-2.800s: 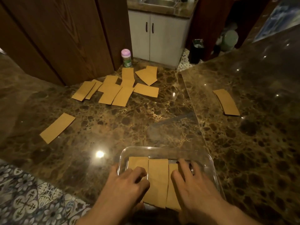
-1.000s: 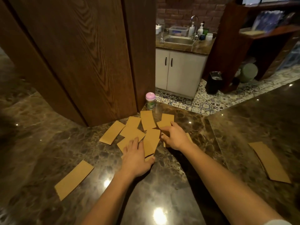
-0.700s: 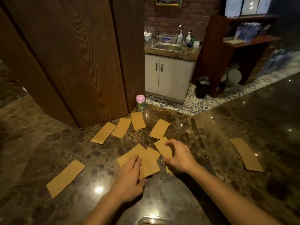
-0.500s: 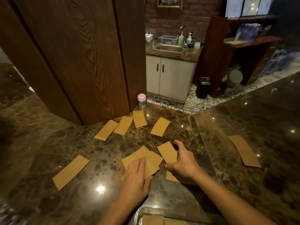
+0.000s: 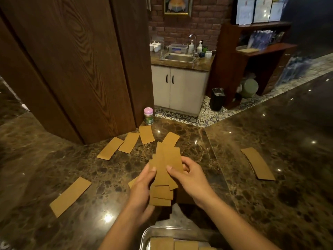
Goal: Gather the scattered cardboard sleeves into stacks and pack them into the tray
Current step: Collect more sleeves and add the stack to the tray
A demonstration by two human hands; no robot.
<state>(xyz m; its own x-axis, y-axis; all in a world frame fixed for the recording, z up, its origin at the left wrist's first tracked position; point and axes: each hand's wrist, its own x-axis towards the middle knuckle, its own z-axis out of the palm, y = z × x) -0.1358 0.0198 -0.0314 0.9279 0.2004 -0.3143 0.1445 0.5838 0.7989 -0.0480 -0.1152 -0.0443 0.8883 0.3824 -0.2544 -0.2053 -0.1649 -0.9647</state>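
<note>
My right thumb (image 5: pixel 171 169) presses on the front of a bundle of cardboard sleeves (image 5: pixel 165 165). The other fingers of my right hand (image 5: pixel 189 177) curl round its right edge. My left hand (image 5: pixel 142 188) grips the left edge, thumb on the front, so both hands are clamped on the same uneven bundle. It is held up off the marble counter (image 5: pixel 270 204), with its near ends staggered. Just nearer than my wrists, at the bottom edge of the view, I see the clear tray (image 5: pixel 144 237) with packed sleeves (image 5: pixel 162 243) lying flat inside. A sleeve corner (image 5: pixel 132 182) peeks out on the counter just left of my left hand. Farther left lies a single sleeve (image 5: pixel 70 196), well apart from the rest. Beyond the bundle, three loose sleeves (image 5: pixel 129 142) lie in a row near the foot of a dark wooden panel (image 5: pixel 72 69). A fourth sleeve (image 5: pixel 171 138) is partly hidden behind the bundle's far end. A pink-lidded jar (image 5: pixel 148 115) stands at the far counter edge beside the panel. Well to the right, a small stack (image 5: pixel 257 163) rests on the adjoining slab. Past the counter I make out a white cabinet (image 5: pixel 178 89) under a sink (image 5: pixel 180 57), and a black bin (image 5: pixel 217 99) on the tiled floor.
</note>
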